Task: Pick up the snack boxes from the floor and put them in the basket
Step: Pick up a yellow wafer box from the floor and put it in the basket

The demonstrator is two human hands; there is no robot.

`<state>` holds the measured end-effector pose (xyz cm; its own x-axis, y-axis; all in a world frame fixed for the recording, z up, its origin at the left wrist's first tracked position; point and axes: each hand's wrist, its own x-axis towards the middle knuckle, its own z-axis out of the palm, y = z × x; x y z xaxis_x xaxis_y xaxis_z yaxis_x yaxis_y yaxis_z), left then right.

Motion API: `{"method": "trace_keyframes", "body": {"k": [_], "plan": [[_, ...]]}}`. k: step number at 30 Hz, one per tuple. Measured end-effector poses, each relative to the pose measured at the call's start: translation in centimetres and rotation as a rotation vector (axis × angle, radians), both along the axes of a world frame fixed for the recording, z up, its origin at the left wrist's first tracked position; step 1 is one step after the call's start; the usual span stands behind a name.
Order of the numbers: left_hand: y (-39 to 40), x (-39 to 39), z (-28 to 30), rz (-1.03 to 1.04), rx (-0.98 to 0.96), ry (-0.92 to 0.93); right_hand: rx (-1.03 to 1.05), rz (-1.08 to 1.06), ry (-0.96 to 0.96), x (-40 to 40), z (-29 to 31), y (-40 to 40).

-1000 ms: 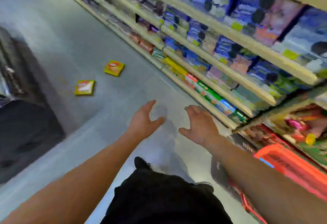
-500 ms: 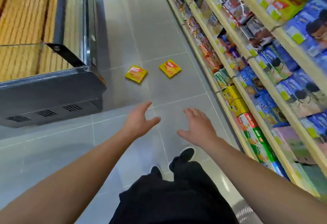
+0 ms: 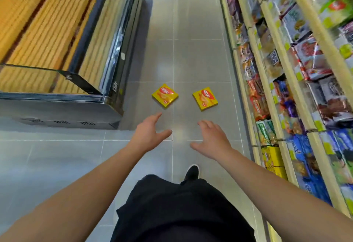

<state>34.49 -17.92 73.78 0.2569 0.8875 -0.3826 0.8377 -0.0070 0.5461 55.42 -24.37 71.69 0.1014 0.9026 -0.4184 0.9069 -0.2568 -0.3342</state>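
- Mid-frame on the grey tiled floor (image 3: 200, 60): two yellow snack boxes, left box (image 3: 165, 95) and right box (image 3: 205, 98), apart, lying flat.
- Red logo on each; lettering too blurred to read.
- Two hands below them: left hand (image 3: 148, 133) and right hand (image 3: 212, 139), each grip spread, holding nothing, not touching the boxes.
- Right edge: stocked shelves (image 3: 286, 73). Upper left: one freezer case (image 3: 63, 81).
- Basket not visible.

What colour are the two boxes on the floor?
Both boxes are yellow with a red logo, seen in the head view.
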Motion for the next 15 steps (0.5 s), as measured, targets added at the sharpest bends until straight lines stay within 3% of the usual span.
{"method": "trace_keyframes", "body": {"k": [9, 15], "plan": [[11.6, 2.4, -1.1, 0.177, -0.008, -0.043, -0.021, 0.134, -0.008, 4.1, -1.2, 15.4], [23.9, 3.0, -3.9, 0.252, -0.024, -0.094, -0.055, 0.169, 0.012, 4.3, -4.1, 28.8]]}}
